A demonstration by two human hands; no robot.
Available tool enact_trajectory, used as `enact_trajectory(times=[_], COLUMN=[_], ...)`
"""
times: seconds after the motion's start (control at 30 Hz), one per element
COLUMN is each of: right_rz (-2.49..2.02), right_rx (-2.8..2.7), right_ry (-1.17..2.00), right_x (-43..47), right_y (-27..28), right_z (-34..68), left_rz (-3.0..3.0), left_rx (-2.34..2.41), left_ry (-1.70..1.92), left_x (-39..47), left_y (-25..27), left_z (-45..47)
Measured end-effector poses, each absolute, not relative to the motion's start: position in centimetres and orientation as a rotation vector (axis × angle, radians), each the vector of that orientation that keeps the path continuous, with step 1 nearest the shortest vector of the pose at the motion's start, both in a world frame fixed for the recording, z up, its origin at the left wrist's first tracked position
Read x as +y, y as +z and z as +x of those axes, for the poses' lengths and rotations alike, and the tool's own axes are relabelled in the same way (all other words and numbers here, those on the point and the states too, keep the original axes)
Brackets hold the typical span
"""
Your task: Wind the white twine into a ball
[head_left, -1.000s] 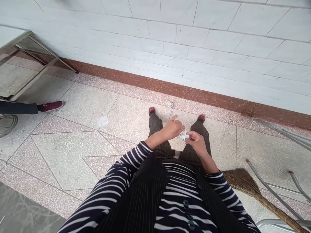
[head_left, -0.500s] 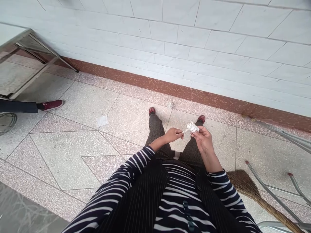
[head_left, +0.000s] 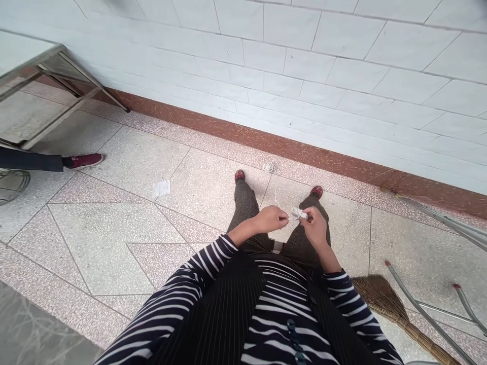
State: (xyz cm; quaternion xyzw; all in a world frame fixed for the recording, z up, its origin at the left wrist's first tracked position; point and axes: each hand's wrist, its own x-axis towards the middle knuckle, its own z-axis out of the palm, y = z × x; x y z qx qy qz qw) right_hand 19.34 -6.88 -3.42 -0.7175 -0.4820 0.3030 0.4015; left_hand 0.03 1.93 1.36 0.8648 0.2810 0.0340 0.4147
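1. The person's left hand (head_left: 272, 219) is pinching a thin white cord (head_left: 292, 219), thumb and fingertips closing together on it.
2. The right hand (head_left: 315, 225) is clamping its fingers around one end of a small wound bundle of white cord (head_left: 299, 213), which is sitting above the gap between the knees, near the right thigh.
3. The cord is stretching across the short gap between the two hands.
4. A loose ball of cord (head_left: 269, 167) is lying on the terrazzo floor (head_left: 114, 243) between the shoes and the wall's brown skirting (head_left: 213, 125); a pale twisted strand (head_left: 276, 193) is showing between it and the left hand.
5. A white sheet (head_left: 162, 187) is lying on the floor to the left, and another person's red shoe (head_left: 87, 160) is resting beyond it, near a metal-framed table (head_left: 87, 96).
6. A straw broom (head_left: 382, 294) is lying at the right, beside metal tubular legs (head_left: 405, 286) with red caps.
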Motion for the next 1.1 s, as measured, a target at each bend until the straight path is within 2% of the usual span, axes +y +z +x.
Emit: enact_trajectory(times=[0.17, 0.3, 0.37, 0.47, 0.67, 0.8, 0.93, 1.1], right_rz=[-1.556, -1.267, -1.187, -1.264, -1.486, -1.634, -1.649, -1.436], right_rx=[-1.249, -0.96, -0.804, -0.713, -0.703, -0.848, -1.015, -1.04], right_ry=[1.23, 1.444, 1.422, 1.228, 0.929, 0.923, 1.191, 1.685], right_x=[-8.5, -8.4, -8.1, -7.0, -4.9, -5.2, -6.2, -7.4], right_y=[-2.2, 0.1, 0.9, 1.2, -1.2, -2.1, -2.1, -1.0], right_z=[17.8, 17.9, 18.0, 17.8, 18.0, 18.2, 17.7, 18.3], left_rz=[2.322, 2.145, 2.072, 2.036, 2.142, 2.312, 2.471, 2.447], left_rx=[0.725, 0.705, 0.711, 0.72, 0.749, 0.758, 0.677, 0.558], left_ry=[0.2, 0.221, 0.22, 0.233, 0.163, 0.132, 0.11, 0.138], left_x=[3.2, 3.6, 3.3, 2.3, 0.6, 0.9, 1.4, 1.3], left_y=[1.1, 0.4, 0.0, -0.6, -1.0, -0.5, 0.1, 0.2], left_z=[-0.6, -0.5, -0.3, 0.1, 0.3, -0.2, -0.6, -1.1])
